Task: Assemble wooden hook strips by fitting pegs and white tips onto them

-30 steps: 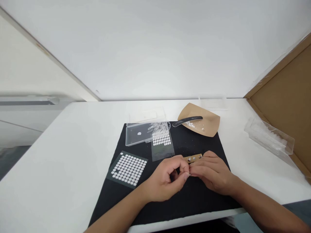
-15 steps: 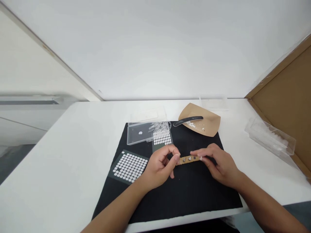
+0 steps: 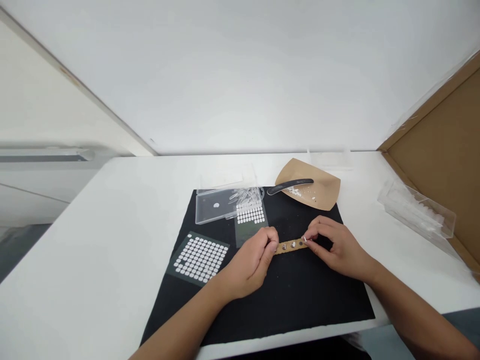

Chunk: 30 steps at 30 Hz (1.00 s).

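Note:
A narrow tan strip [image 3: 291,245] with a few small round studs lies on the black mat [image 3: 270,300]. My left hand [image 3: 252,264] is closed, its fingertips pressing the strip's left end. My right hand [image 3: 335,247] pinches a tiny white piece at the strip's right end. Both forearms reach in from the bottom edge.
A sheet of white round dots [image 3: 198,259] lies at the mat's left. A smaller dot sheet [image 3: 250,220] and a clear plastic case [image 3: 219,204] sit behind it. A brown paper dish [image 3: 315,187] holds a black file [image 3: 289,186]. Another clear box [image 3: 418,212] rests beside a cardboard panel [image 3: 442,150].
The hands went from close together near me to apart at the strip's two ends. The right hand now pinches down at the strip's right end.

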Each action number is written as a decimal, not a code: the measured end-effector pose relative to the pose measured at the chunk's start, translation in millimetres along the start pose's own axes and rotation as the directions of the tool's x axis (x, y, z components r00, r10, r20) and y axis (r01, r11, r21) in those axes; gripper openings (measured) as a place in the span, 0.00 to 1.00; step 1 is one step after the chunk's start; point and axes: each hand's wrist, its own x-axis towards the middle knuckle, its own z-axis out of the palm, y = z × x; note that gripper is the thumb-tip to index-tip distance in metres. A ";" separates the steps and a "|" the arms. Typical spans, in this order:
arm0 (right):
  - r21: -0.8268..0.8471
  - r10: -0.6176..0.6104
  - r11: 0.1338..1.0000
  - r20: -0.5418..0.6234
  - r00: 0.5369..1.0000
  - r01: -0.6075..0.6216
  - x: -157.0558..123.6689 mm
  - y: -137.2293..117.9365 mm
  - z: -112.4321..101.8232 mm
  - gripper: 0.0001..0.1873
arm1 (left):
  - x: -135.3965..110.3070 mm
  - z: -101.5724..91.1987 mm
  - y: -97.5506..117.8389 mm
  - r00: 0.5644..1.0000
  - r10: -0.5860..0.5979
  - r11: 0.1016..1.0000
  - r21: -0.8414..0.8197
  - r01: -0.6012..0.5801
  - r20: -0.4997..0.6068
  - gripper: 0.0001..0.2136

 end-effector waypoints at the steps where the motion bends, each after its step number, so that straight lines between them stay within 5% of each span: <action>1: -0.008 -0.006 1.000 0.002 1.000 0.006 0.1 1.1 0.8 0.03 | -1.0 0.1 -0.6 1.000 0.001 1.000 -0.008 -0.001 -0.002 0.15; 8: -0.149 -0.027 0.988 0.067 0.997 0.037 1.6 8.2 4.2 0.02 | -0.5 -2.5 1.8 0.996 0.087 0.993 0.082 -0.089 0.027 0.18; 18: -0.123 0.069 0.991 0.079 0.994 -0.059 3.4 8.3 4.6 0.03 | 4.0 -5.8 -1.7 0.978 0.200 0.936 0.286 -0.207 0.053 0.20; 30: -0.070 0.080 0.995 0.089 0.993 -0.074 5.0 14.3 6.4 0.04 | 5.1 -2.6 -8.1 0.876 0.481 0.790 0.416 -0.449 0.034 0.11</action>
